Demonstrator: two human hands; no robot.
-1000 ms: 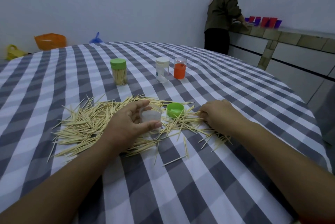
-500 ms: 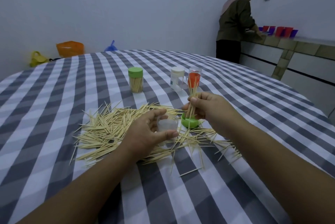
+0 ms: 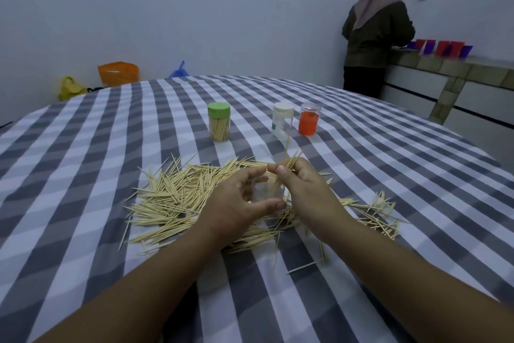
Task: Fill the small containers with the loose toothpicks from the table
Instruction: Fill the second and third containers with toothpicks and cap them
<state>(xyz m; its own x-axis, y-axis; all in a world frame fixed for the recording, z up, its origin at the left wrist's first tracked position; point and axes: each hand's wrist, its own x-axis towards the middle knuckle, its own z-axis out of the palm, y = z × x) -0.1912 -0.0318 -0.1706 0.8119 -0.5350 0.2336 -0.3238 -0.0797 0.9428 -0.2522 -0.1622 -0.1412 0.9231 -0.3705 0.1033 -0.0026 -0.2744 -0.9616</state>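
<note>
A heap of loose toothpicks (image 3: 178,198) lies on the checked tablecloth in front of me. My left hand (image 3: 236,203) grips a small clear container (image 3: 265,195) standing in the heap. My right hand (image 3: 303,189) pinches a bundle of toothpicks (image 3: 286,167), its lower ends in the container's mouth. The green lid seen earlier is hidden behind my hands. Farther back stand a green-lidded container (image 3: 219,125) full of toothpicks, a white-lidded clear container (image 3: 282,123), and a clear container with an orange lid inside (image 3: 308,119).
The round table (image 3: 83,148) has a grey and white checked cloth. More toothpicks are scattered at the right (image 3: 378,214). A person (image 3: 375,28) stands at a counter at the back right with red and purple cups (image 3: 445,48). Orange and yellow bags (image 3: 116,73) sit by the wall.
My right hand lifted a bundle of toothpicks from the table and carried it left, over the clear container that my left hand holds. The view tilted up a little.
</note>
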